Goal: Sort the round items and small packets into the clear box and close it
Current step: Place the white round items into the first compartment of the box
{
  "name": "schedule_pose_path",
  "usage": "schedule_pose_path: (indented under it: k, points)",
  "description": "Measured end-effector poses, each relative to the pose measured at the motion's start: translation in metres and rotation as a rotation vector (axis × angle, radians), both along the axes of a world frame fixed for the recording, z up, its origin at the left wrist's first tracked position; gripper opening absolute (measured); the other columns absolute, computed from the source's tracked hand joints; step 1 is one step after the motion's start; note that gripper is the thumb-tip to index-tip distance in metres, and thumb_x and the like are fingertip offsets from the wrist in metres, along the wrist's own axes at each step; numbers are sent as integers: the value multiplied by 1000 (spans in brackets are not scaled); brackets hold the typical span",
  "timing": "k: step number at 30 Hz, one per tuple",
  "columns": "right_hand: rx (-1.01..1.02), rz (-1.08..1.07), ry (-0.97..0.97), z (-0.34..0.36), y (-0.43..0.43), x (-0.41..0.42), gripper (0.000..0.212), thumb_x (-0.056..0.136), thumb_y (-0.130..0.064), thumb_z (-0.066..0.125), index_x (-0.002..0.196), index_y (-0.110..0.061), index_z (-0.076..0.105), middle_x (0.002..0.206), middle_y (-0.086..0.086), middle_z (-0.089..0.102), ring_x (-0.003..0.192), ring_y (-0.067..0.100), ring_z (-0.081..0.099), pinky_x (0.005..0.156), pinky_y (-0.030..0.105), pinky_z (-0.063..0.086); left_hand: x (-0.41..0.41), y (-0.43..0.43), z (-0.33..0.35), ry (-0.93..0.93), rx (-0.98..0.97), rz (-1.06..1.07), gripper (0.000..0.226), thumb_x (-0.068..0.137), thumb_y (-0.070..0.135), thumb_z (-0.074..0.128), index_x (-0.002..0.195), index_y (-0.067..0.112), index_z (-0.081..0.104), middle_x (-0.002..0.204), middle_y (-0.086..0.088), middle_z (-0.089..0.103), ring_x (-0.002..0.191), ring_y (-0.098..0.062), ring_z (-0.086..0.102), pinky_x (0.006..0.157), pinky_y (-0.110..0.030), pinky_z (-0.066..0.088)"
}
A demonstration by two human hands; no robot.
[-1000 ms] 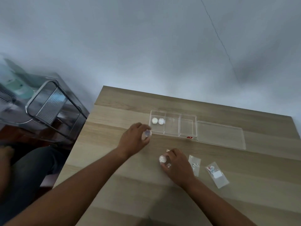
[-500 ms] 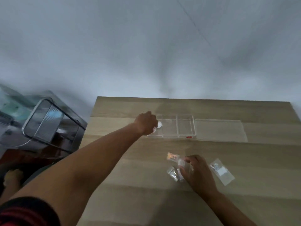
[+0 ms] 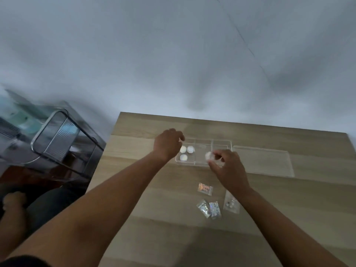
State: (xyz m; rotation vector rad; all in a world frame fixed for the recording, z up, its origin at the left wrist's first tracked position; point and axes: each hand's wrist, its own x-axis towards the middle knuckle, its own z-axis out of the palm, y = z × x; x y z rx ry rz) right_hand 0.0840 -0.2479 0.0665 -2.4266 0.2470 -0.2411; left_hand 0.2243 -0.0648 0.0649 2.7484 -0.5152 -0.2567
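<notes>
Both hands crowd the clear box (image 3: 221, 143); table's (image 3: 289, 209) right side lies open.

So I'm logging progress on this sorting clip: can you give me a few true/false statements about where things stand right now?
1. Three white round items lie in the leftmost compartment of the clear box. True.
2. The lid is shut on the box. False: it lies flat on the table, to the right of the box.
3. The right hand holds a round item in its fingers over the box. True.
4. All small packets are already in the box. False: four packets lie on the table nearer the person.
5. The left hand grips a packet. False: it hovers at the box's left end, and no packet shows in it.
</notes>
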Motion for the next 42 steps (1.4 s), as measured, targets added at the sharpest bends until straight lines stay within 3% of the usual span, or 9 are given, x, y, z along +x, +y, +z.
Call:
schedule_pose_path:
  k: [3,5,7,15,22,28,33,38,42]
  points:
    - [-130,151,14,5,14,34,23,80,-25,69,101,-17,65,93,2,68,91,23,54,79,32,42,-14,12,-13,199,-273,342,30,80,17,60,106,26,69,112,-1,72,105,-21,66,86,-29,49]
    - [-252,256,43,2,21,54,25,82,-25,64,105,-14,64,99,7,69,95,27,53,82,37,44,-24,13,-21,290,-363,438,31,77,18,63,107,22,70,110,-4,74,103,-21,68,90,-27,50]
    - [-391,368,96,-3,30,70,29,84,-27,61,109,-13,63,106,8,67,101,28,52,85,39,44,-32,16,-32,345,-470,543,32,76,16,63,107,18,72,106,-7,76,99,-24,70,92,-36,56]
    - [-784,502,266,-12,46,105,20,81,-21,65,96,-9,69,110,12,58,108,31,47,86,40,42,-37,16,-44,422,-658,687,20,73,11,69,91,13,77,90,-12,78,88,-27,74,84,-44,60]
    - [-824,472,370,-20,56,105,22,83,-21,65,101,-10,69,119,11,51,112,31,45,90,41,42,-38,20,-44,435,-670,701,16,72,9,68,84,14,78,82,-9,78,77,-24,74,80,-42,62]
    - [-728,456,336,-24,52,103,26,83,-28,65,102,-10,68,118,11,51,112,30,45,91,42,42,-38,21,-41,429,-655,691,15,74,8,68,84,13,77,83,-11,78,82,-26,74,81,-43,61]
    - [-397,384,232,-18,37,87,25,87,-22,59,111,-18,67,110,7,59,106,26,50,90,41,44,-38,23,-40,390,-600,643,16,77,14,69,89,14,78,88,-9,78,87,-26,73,83,-43,60]
    - [-165,273,191,-11,15,48,20,87,-14,56,100,-13,71,104,12,65,98,27,56,85,36,45,-41,27,-39,316,-482,580,22,77,23,70,98,17,75,95,-6,78,92,-23,71,88,-34,56]
    - [-61,142,207,-13,-5,10,14,88,-20,62,97,-17,72,96,7,69,87,19,63,80,32,49,-63,25,-33,188,-490,547,19,80,32,69,98,27,66,86,4,70,82,-16,65,72,-28,45]
